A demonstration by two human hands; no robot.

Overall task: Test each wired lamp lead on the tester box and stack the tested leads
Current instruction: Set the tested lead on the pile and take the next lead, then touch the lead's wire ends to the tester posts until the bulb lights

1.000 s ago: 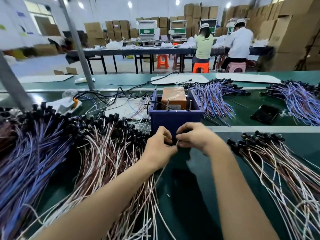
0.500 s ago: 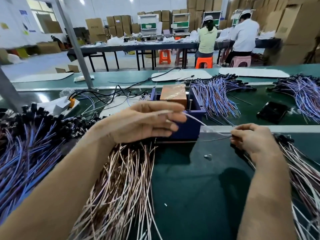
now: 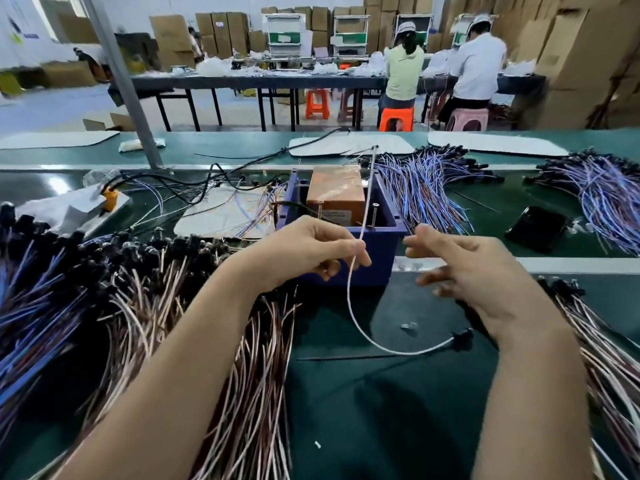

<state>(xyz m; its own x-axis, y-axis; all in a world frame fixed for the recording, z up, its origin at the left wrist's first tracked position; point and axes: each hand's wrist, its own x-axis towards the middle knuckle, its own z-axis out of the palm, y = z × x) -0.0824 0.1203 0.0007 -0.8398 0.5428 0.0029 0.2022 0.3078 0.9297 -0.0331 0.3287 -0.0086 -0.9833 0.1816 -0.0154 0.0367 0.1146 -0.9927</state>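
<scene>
Pinches one white lamp lead between thumb and forefinger of the left hand, the other fingers curled under, just at the near rim of the blue tester box. Lets the lead rise from the pinch toward 12 o'clock, across the open top of the box and past the orange block inside it, the tip showing beyond the far wall. Lets the lower part drop toward 6 o'clock, curve toward 4 o'clock and end in a black lamp holder below the right wrist, low over the green worktop; cannot tell whether touching it. Holds the right hand at 3 o'clock of the left, apart from it and from the lead, fingers loosely spread and half straight, gripping nothing, fingertips slightly blurred. Has a thick pile of pink-brown leads at 8 o'clock of the box, partly under the left forearm, black holders lying toward 12 o'clock, and a pile of blue-violet leads further toward 9 o'clock. Has a pile of pink-white leads at 4 o'clock, beside the right forearm. Shows a blue-white bundle just beyond the box at 1 o'clock, a second blue-white bundle at 2 o'clock, and a black phone lying flat between them. Shows a small clear scrap on the worktop at 6 o'clock of the box.
</scene>
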